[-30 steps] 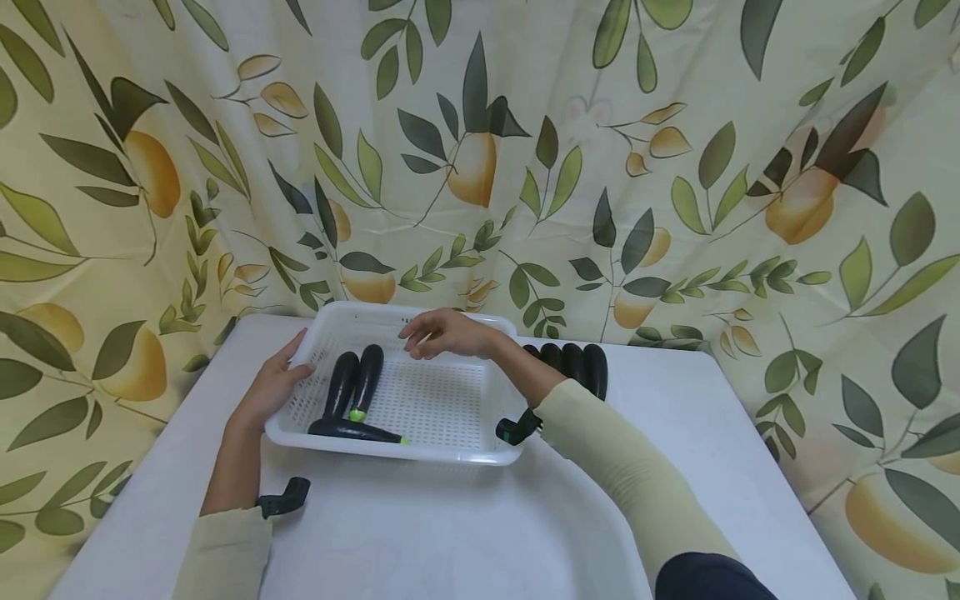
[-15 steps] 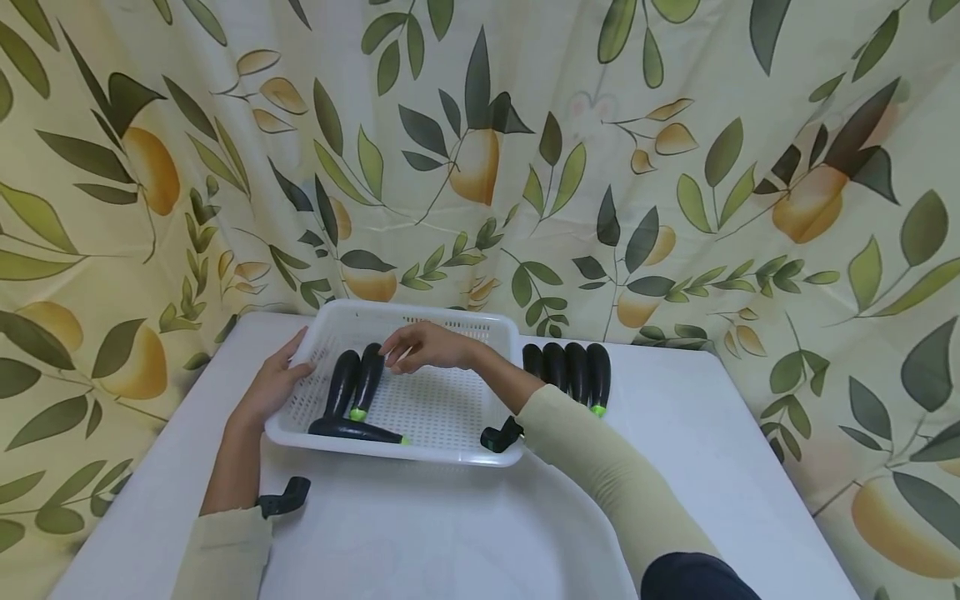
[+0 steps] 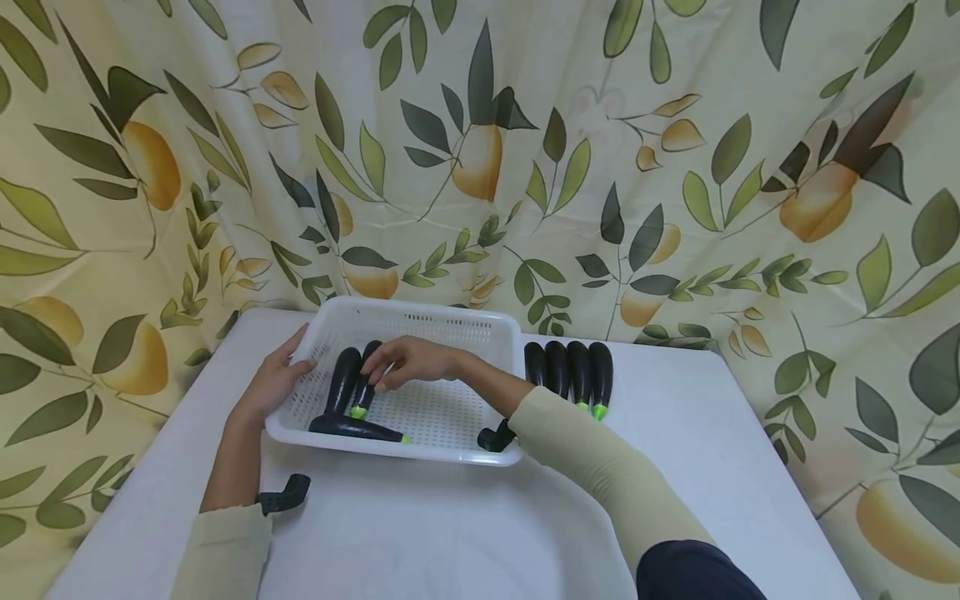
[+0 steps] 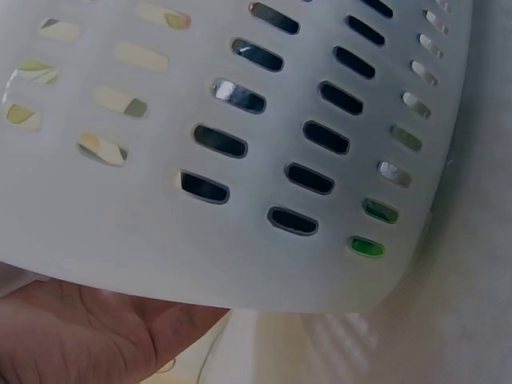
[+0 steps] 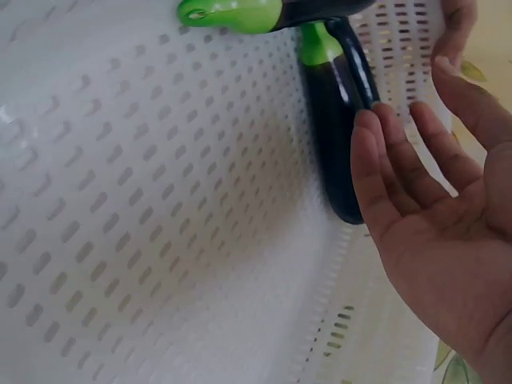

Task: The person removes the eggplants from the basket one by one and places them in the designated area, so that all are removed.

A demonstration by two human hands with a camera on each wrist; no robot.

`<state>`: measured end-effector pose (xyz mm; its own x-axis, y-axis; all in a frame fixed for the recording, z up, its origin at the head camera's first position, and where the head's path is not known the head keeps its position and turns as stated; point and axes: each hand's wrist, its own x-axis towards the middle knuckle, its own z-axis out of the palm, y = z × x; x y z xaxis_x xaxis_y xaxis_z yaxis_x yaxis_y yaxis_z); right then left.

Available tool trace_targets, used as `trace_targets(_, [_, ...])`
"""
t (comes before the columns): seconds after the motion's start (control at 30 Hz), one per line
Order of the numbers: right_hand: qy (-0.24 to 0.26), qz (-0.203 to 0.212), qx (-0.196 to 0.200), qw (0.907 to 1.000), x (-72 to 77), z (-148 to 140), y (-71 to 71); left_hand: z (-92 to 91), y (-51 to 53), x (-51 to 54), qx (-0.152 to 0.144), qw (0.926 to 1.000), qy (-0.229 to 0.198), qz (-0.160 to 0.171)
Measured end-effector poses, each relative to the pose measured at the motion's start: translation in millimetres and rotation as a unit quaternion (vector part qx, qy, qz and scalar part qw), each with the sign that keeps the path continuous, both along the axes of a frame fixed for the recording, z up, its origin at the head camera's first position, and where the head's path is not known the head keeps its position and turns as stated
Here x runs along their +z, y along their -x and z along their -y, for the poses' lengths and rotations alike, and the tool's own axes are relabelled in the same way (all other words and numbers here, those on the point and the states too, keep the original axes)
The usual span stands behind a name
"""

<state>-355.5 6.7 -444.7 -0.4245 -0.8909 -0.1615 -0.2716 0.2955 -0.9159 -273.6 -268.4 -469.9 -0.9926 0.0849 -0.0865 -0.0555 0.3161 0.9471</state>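
A white perforated plastic basket [image 3: 450, 452] holds three dark eggplants with green ends. My left hand [image 3: 266, 387] grips its left rim, thumb over the edge; part of that hand also appears below the basket wall in the left wrist view. Inside, my right hand [image 3: 420, 360] is over the inner eggplant [image 3: 362, 400], fingers loosely bent. In the right wrist view, its fingertips lie against or very close to that eggplant [image 5: 328, 136]; contact is hard to tell. The left eggplant [image 3: 342, 383] lies alongside, and the front eggplant [image 3: 356, 428] lies crosswise.
Several more eggplants [image 3: 579, 371] lie side by side on the white table [image 3: 697, 450], just right of the basket. Behind the table hangs a curtain [image 3: 570, 233] printed with leaves and fruit.
My right hand has moved left and down across the basket to the inner eggplant. My left hand keeps its grip on the rim. The eggplants right of the basket show more fully now.
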Motion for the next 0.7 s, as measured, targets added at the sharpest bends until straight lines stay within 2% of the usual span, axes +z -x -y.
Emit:
trace_targets(0.23, [-0.005, 0.048, 0.032, 0.9984, -12.9, 7.1, -7.2, 1.2, -2.3, -1.7, -0.001, 1.0000, -0.002, -0.004])
trace_targets(0.53, [-0.016, 0.095, 0.054, 0.9938, -17.4, 6.9, -10.2, 1.0, -2.5, -1.6, -0.004, 1.0000, -0.001, -0.008])
trace_targets(0.7, [-0.024, 0.158, 0.068, 0.9849, -18.1, 3.9, -9.2, -0.2, -0.6, 0.1, -0.001, 0.9999, 0.007, -0.013])
